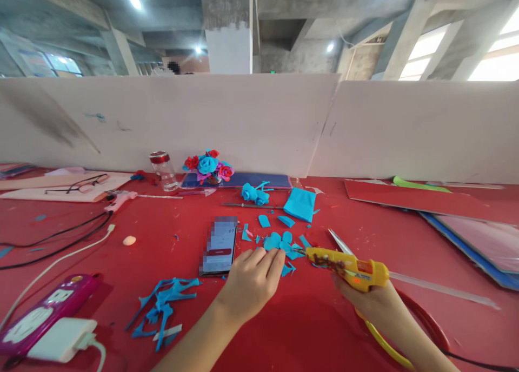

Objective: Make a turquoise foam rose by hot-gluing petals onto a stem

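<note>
With the right hand gripping the glue gun, its nozzle beside the left hand's loose, empty fingers on blue petals, hot glue could burn them.

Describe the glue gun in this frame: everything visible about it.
The glue gun is yellow plastic with a dark printed label on its side and an orange-red light near the grip. The right hand grips its handle, nozzle pointing left toward the blue paper petals that the left hand touches. A clear glue stick juts from its back and a yellow cord trails below.
</note>
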Tool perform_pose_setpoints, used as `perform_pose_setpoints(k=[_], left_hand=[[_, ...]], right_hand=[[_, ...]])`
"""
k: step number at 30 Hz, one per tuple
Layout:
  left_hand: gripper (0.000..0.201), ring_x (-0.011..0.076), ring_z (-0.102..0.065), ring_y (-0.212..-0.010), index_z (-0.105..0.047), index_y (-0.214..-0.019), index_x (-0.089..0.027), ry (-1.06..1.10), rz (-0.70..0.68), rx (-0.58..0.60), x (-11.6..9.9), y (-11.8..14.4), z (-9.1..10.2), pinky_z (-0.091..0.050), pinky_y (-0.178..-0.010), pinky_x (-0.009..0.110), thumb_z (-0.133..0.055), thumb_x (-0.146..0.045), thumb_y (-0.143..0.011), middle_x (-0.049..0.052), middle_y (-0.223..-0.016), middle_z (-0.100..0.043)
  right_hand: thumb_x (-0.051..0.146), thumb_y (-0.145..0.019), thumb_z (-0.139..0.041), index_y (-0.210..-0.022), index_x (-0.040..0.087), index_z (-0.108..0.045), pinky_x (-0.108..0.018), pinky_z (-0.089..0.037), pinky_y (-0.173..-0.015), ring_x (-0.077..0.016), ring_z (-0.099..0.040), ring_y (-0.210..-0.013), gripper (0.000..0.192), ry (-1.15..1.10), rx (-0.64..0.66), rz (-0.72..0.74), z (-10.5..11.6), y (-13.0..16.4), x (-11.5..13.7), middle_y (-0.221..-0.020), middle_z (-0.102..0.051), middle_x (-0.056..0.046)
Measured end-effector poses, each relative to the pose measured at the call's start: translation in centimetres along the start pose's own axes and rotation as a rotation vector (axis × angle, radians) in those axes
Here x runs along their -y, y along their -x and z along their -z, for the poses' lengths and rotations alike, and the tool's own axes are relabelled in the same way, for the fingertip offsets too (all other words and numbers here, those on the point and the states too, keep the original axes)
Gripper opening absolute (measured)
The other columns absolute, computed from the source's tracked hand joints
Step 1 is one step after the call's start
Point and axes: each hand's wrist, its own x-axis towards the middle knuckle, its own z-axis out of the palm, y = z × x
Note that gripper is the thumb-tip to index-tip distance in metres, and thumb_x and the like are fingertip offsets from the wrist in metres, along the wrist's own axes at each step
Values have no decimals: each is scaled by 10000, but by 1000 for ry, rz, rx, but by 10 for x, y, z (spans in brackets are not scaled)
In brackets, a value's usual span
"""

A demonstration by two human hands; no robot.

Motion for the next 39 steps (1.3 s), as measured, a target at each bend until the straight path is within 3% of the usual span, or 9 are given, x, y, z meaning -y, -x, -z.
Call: perform_pose_setpoints(k=[9,15,21,27,36,39], left_hand=[[194,151,-612,-624,-629,-988,-68,-117,-158,-32,2,-3,8,-459,-528,263,-484,-40,-862,78,-877,-724],[210,137,-609,-635,-618,-1027,-61,-121,-183,-18,1,-2,9,-459,-527,257,-478,-55,-871,87,-918,-718],[207,132,-612,-646,-620,-1019,-55,-116,-200,-51,2,-2,8,-460,-550,261,-486,-58,-862,85,-917,-720],[220,140,-611,-653,-628,-1022,-51,-108,-201,-55,2,-2,9,-457,-557,269,-481,-47,-858,75,-922,-724],[228,144,-612,-654,-628,-1019,-65,-99,-174,-38,2,-1,5,-455,-542,272,-468,-39,-859,75,-912,-719],[221,150,-612,-643,-630,-1000,-72,-84,-144,-54,3,-1,4,-449,-535,277,-466,-34,-858,67,-890,-722]], right_hand=[[324,-625,-633,-669,195,-611,-240,-382,-421,-131,-481,-453,138,-11,33,-30,0,1,5,-521,-566,15],[337,-631,-656,-743,186,-641,-247,-419,-472,-150,-525,-533,189,-58,99,-62,6,-1,-2,-614,-611,-3],[380,-610,-668,-579,204,-536,-223,-334,-374,-96,-373,-417,222,-21,150,-138,19,-5,-2,-450,-421,48],[350,-606,-664,-624,200,-594,-236,-386,-442,-116,-425,-502,166,-35,173,-37,19,-6,-2,-555,-507,19],[344,-637,-659,-565,200,-546,-216,-385,-424,-102,-414,-475,197,-37,225,-36,16,-5,6,-518,-483,30],[342,-662,-650,-648,199,-599,-216,-416,-446,-113,-458,-498,153,-17,219,-36,16,-2,4,-560,-541,21]])
